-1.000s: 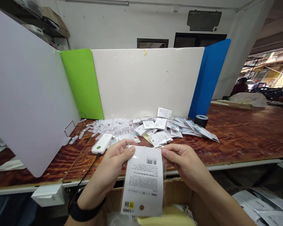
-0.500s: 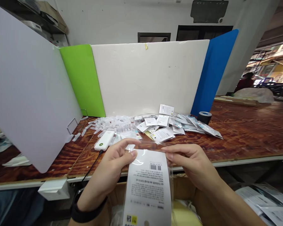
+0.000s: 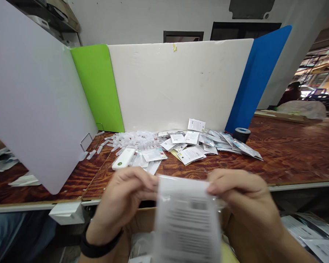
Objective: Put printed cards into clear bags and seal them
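Head view: holding the packet (image 3: 188, 215) at lower centre, pinching its upper corners between left hand (image 3: 128, 195) and right hand (image 3: 244, 197), probably for spreading the film flat. Hanging it in front of the carton (image 3: 142, 219), apparently for clearance from the table (image 3: 290, 157). Grouping plastic pieces (image 3: 137, 138) left of middle and packs (image 3: 192, 155) right of middle, likely for separating kinds; backing both with the screen (image 3: 181, 84), perhaps for containment. Showing the packet's print only as a blur; cutting off its lower end at the bottom edge; hiding part of the carton behind it; leaving exact fingertip contact hard to make out.
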A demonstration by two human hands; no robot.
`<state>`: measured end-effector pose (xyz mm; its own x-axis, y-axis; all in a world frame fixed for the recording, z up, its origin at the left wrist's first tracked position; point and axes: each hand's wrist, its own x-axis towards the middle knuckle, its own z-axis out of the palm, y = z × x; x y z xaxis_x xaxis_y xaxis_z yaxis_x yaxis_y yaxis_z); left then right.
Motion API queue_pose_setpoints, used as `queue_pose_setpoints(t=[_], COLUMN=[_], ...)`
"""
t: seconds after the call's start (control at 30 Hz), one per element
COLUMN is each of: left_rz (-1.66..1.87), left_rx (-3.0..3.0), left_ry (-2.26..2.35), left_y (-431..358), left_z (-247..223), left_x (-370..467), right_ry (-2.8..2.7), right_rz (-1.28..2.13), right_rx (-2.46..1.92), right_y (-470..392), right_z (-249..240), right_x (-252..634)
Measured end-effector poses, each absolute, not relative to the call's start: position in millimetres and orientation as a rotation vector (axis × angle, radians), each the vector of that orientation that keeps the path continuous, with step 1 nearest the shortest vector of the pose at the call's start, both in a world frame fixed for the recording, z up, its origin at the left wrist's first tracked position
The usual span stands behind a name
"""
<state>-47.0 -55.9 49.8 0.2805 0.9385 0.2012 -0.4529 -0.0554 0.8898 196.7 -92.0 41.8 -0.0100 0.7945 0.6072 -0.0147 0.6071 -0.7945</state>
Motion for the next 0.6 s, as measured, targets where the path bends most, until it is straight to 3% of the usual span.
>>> queue_pose_setpoints(t=[0.1,0.47,0.6], left_rz=[1.484,0.757,0.685], left_rx=[1.004,1.184,1.047], left_ry=[0.558,0.54,0.441], left_y=[-49.7,-48.9,-54.3], left_z=[41.9,37.8,30.8], left_x=[-54.3,2.4,6.7], right_ry=[-1.256,-1.251,-1.256], right_rz=[0.65,0.543,0.58], right_rx=[-0.724,-0.816,-0.816], right_y=[-88.1,-89.5,-89.6], right_z=[32.7,25.1,22.6], right_x=[210.0,194.1,197.3])
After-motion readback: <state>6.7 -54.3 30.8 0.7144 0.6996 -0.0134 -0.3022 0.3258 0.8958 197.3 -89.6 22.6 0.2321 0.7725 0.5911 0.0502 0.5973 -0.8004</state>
